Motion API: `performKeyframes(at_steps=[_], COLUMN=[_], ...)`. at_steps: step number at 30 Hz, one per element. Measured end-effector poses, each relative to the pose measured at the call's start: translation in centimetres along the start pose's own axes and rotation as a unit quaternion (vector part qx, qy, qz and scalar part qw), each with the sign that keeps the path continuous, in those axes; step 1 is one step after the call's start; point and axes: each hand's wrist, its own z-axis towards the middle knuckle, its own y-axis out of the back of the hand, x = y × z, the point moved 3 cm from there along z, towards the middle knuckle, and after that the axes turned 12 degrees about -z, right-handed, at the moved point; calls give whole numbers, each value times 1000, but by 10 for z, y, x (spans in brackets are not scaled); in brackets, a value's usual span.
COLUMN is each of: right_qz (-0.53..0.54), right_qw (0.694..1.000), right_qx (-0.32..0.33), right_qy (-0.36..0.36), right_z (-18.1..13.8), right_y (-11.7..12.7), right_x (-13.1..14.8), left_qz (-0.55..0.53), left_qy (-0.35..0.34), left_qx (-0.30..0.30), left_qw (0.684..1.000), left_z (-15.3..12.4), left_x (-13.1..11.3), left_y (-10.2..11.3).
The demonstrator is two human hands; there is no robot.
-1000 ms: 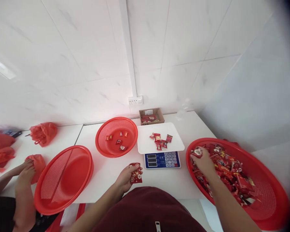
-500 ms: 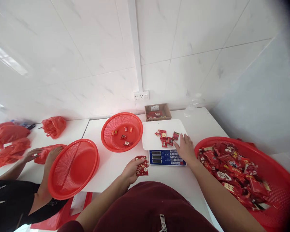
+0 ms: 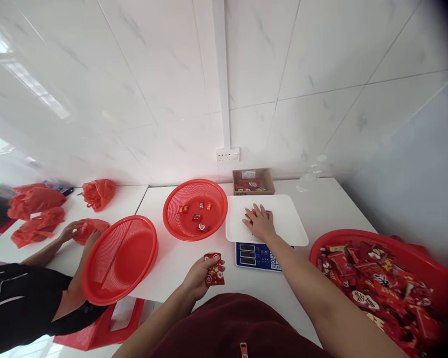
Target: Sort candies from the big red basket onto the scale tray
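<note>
My left hand (image 3: 199,278) pinches a red printed packet with pale flower shapes (image 3: 214,269) above the table, in front of the scale. My right hand (image 3: 260,223) lies palm down with fingers spread over small red wrapped candies (image 3: 249,215) on the white tray (image 3: 288,215) of a digital scale (image 3: 259,256). Most of those candies are hidden under the hand, and the forearm covers part of the keypad. A red basket (image 3: 225,205) behind my left hand holds several small wrapped candies. At the right, a large red basket (image 3: 318,244) is heaped with wrapped sweets.
A cardboard box (image 3: 271,186) with red packets stands behind the scale, below a wall socket (image 3: 227,154). Another red basket (image 3: 154,250) is at the left. Beside it, a co-worker's hands handle a red plastic bag (image 3: 85,230); more red bags (image 3: 37,201) lie farther left.
My right hand has moved left from the tray's right edge onto the candies, covering them. My left hand still holds the packet. The view has shifted slightly.
</note>
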Motion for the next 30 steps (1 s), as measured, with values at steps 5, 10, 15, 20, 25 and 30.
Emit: performKeyframes(at_steps=[5,10,15,20,25,30], right_qz=[30,243,518,600,543,512], right_qw=[999,968,837,733,787,830], right_qx=[-9,-66,178,308,279,209], right_qy=[38,11,-18,90,94,75], right_z=[1,-33,-116,-170,-178,-187], right_y=[14,32,19,39,52,50], right_x=[-13,-26,-4,31,46,49], left_qz=[4,26,34,214,328,362], left_qy=[-7,-7,-36,-79,-109,-85], left_qx=[15,45,127,224,241,248], left_qw=[1000,999,991,948,907,894], left_z=[0,2,2,-7,-14,-6], left_x=[-1,3,14,26,26,27], left_y=[-5,-5,-25,-52,-58,-48])
